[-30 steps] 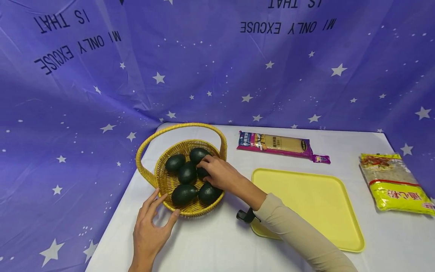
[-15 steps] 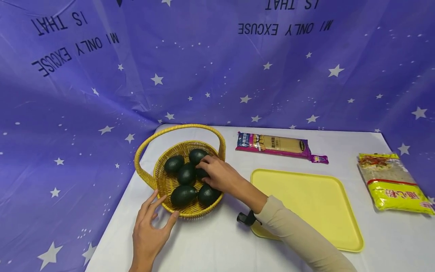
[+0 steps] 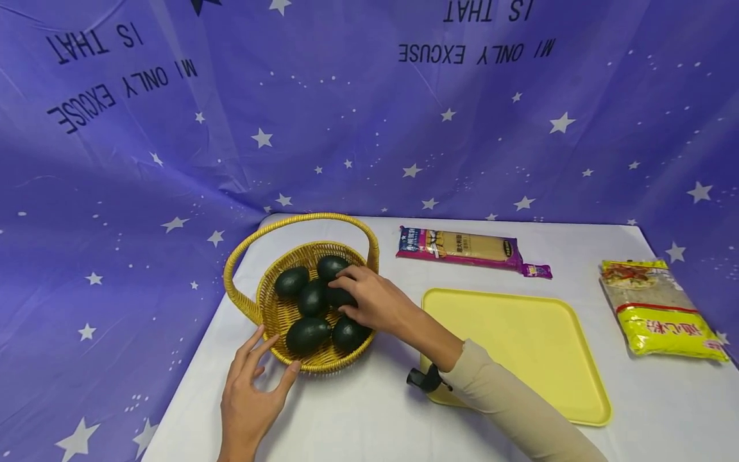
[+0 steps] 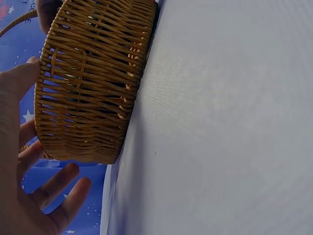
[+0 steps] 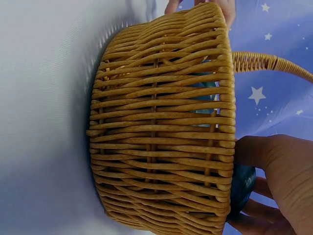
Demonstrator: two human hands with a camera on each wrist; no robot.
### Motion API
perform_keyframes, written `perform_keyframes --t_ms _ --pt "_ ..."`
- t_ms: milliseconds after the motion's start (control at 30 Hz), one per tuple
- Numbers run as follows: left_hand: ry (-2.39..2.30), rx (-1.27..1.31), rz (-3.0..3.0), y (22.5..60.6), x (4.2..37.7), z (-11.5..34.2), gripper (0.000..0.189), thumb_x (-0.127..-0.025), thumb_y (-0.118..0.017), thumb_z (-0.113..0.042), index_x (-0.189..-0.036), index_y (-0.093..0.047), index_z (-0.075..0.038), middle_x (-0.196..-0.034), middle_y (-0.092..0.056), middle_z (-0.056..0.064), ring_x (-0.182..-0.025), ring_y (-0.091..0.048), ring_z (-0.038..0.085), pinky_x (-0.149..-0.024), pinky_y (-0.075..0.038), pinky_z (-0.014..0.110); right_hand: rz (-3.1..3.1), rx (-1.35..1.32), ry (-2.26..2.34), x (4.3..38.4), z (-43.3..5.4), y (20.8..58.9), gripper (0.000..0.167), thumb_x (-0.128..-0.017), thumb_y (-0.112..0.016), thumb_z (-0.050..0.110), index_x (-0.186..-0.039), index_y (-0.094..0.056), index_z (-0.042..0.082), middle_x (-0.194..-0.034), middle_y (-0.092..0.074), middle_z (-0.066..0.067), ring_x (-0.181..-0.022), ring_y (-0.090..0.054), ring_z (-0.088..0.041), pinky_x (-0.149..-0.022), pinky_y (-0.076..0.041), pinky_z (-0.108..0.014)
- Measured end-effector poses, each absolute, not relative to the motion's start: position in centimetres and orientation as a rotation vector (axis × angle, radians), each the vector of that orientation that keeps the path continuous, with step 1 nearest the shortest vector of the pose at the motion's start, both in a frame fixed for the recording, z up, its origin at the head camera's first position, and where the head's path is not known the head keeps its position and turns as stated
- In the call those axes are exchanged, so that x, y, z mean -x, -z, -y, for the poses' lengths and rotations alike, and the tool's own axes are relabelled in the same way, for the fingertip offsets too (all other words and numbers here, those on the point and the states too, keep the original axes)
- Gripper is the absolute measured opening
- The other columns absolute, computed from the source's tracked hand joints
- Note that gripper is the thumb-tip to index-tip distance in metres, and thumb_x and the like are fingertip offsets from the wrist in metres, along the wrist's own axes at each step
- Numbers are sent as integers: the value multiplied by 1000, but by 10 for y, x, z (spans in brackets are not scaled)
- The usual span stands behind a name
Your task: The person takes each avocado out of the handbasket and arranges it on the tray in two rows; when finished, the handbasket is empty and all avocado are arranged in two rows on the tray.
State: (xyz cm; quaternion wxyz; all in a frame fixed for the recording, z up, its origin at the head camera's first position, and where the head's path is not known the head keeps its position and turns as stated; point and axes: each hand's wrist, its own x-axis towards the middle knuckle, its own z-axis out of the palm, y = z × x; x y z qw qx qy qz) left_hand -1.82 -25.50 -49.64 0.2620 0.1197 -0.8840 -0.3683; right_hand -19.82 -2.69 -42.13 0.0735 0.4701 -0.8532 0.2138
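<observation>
A yellow wicker basket [image 3: 265, 321] with a tall hoop handle stands at the table's left side, holding several dark green avocados [image 3: 308, 335]. My right hand [image 3: 375, 298] reaches over the basket's right rim and grips one avocado [image 3: 340, 296] near that side. In the right wrist view, the thumb and fingers lie round this avocado [image 5: 243, 188], part of it hidden behind the wicker wall. My left hand [image 3: 248, 398] is at the basket's front left, its fingers spread. The left wrist view has its thumb [image 4: 27, 73] at the rim and other fingers against or beside the wall.
A yellow tray [image 3: 508, 346] lies right of the basket, partly under the right forearm. Behind it is a purple pack of noodles [image 3: 462, 249]. A yellow-and-clear food bag [image 3: 661, 308] lies at the far right. A purple star-printed cloth [image 3: 369, 128] hangs behind the white table.
The head view has shifted slightly. My right wrist has moved a little to the right relative to the tray, the hand still on the same avocado. My left hand stays beside the basket.
</observation>
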Motion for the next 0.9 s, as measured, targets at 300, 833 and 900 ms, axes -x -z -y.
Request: perform_keyframes --t_ms 300,833,900 --pt "993 -341 2402 495 18 255 61 -82 -97 -32 -137 -75 -21 -161 -53 -10 -139 -56 20 -90 -44 3 2545 -1413 -655 194 23 418 43 -94 -86 20 -135 -73 14 -138 -66 -8 -127 -64 -23 -97 -62 -37" --pt "1010 -354 2397 494 17 254 62 -82 -97 -29 -139 -74 -21 -162 -51 -14 -134 -56 15 -91 -45 4 2493 -1368 -717 188 11 407 43 -91 -90 23 -131 -76 13 -135 -69 -8 -125 -67 -25 -100 -61 -38" --pt "1016 -361 2401 495 17 254 62 -82 -97 -30 -139 -74 -20 -163 -50 -15 -133 -56 11 -91 -46 4 2497 -1360 -714 186 9 406 44 -91 -90 23 -131 -76 13 -135 -69 -8 -125 -67 -25 -100 -61 -38"
